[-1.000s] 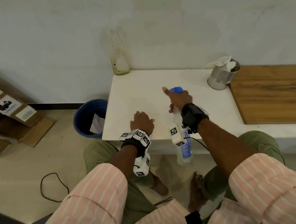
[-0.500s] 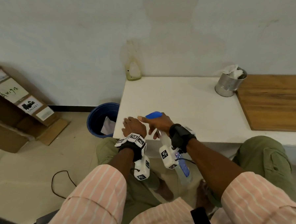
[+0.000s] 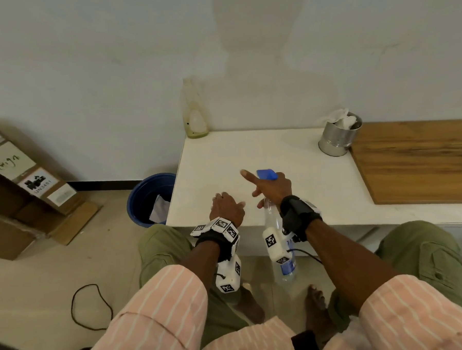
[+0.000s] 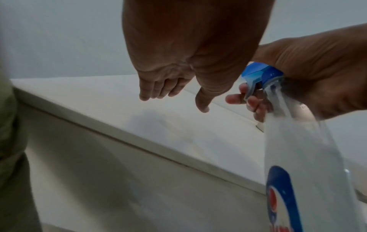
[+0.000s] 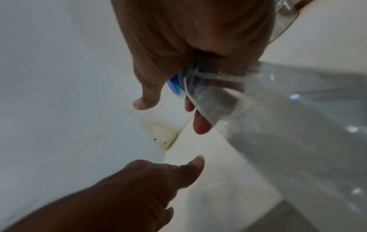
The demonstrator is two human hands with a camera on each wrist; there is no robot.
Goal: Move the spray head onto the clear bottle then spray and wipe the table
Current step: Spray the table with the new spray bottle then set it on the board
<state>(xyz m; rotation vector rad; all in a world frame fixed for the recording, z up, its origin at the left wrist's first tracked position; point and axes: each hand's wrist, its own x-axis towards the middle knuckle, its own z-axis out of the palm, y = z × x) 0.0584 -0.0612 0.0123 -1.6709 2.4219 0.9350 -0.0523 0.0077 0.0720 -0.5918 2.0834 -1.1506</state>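
The right hand [image 3: 275,190] grips the neck of the clear bottle [image 3: 281,263], which hangs down past the near edge of the white worktop [image 3: 299,176], its labelled body below the worktop's level in front of the person's knees. The blue spray head [image 3: 266,174] sits on top of the bottle, above the knuckles and over the worktop. In the left wrist view the lower fingers [image 4: 256,106] curl in front of the trigger under the spray head [image 4: 260,73], with the palm wrapped round the neck of the bottle [image 4: 298,149]; in the head view the index finger points straight out to the left over the worktop, clear of the spray head. In the right wrist view the bottle [image 5: 278,117] runs off to the lower right from the closed palm, and only a sliver of the blue spray head [image 5: 174,87] shows between thumb and fingers.

The left hand [image 3: 226,207] lies palm down at the near edge of the worktop, just left of the bottle, fingers loosely extended and holding nothing; it does not touch the bottle.

At the back left corner stands a second, yellowish bottle [image 3: 194,115] against the wall. A metal tin [image 3: 339,138] stuffed with tissue stands further right, beside a wooden board [image 3: 422,162]. A blue bin [image 3: 151,199] sits on the floor left of the worktop.
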